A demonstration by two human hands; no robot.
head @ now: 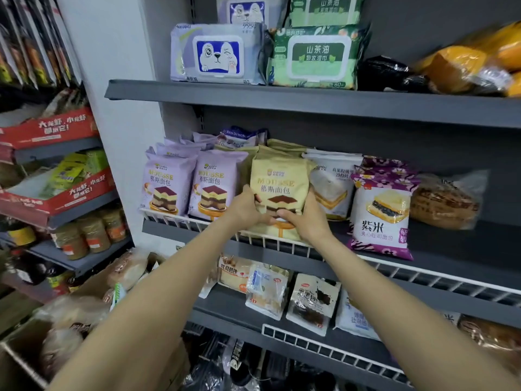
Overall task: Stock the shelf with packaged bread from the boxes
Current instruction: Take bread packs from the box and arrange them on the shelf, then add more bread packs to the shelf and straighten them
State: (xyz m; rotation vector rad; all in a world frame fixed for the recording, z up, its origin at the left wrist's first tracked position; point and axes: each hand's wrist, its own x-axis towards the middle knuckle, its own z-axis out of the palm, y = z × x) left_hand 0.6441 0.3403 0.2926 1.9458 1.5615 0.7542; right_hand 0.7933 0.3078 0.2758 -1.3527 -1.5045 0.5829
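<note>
One head-worn wide-angle view looks forward and slightly down, close to a dark grey metal shelf unit (282, 101), facing its middle tier head-on; both forearms reach in from the bottom edge.

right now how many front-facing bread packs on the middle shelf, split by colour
Counting front-row packs only; those behind are too hidden.
Purple mousse packs: 2
Yellow mousse pack, held by both hands: 1
White sandwich pack: 1
Purple floral rice-bread pack: 1
Clear bag of brown bread: 1
Total: 6
</note>
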